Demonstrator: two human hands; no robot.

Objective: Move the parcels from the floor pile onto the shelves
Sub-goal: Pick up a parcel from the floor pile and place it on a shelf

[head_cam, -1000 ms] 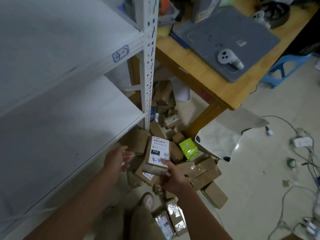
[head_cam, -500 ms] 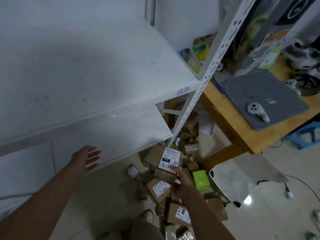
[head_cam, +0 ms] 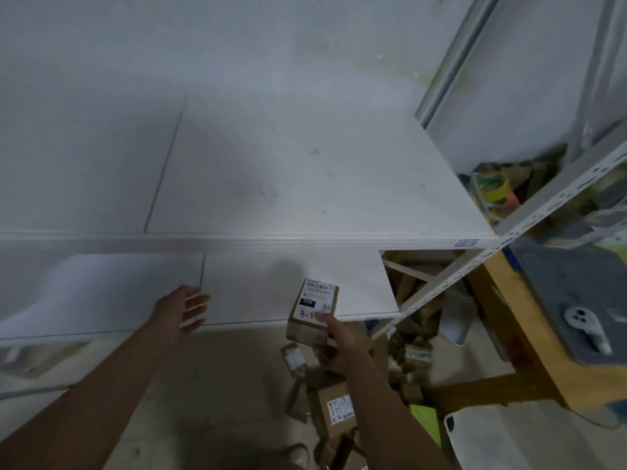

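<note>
Gripping a labelled parcel (head_cam: 314,305), right hand (head_cam: 341,347) faces lower shelf (head_cam: 271,283); upper shelf (head_cam: 288,171) overhangs.

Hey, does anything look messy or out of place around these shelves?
Yes: the parcels are a jumbled heap on the floor beside the shelf's corner post, boxes tilted every way. Otherwise nothing looks damaged; the right hand holds a parcel marked 4-3 at the edge of the lower shelf.

Counts by the shelving

Two shelves: upper shelf (head_cam: 305,164), lower shelf (head_cam: 271,283). Two hands: left hand (head_cam: 183,310), right hand (head_cam: 339,344). One parcel (head_cam: 314,305) at centre; one pile (head_cam: 336,408) at bottom centre, too jumbled to count. One controller (head_cam: 583,325) at right.
</note>
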